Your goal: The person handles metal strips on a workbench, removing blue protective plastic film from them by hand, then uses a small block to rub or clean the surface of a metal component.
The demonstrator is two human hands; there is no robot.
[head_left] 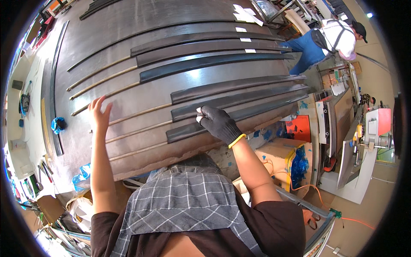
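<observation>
Head view | dark worktable [128, 25] with long strips [222, 60] | cluttered workshop

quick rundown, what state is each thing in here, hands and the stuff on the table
left hand: bare, open, fingers spread, flat on the table
right hand: in a black glove, resting on a dark strip
dark strips: lying flat, side by side, thin rods sticking out left
worktable: dark, glossy
blue tape roll: lying near the left edge

black sleeved strip [231, 109]: long, flat, dark, lying lengthwise on the counter [128, 25], under the gloved right hand's fingertips | thin tan rod [137, 115]: juts out of the strip's left end, bare, just beside the left hand | neighbouring strips parallel above and below it
</observation>
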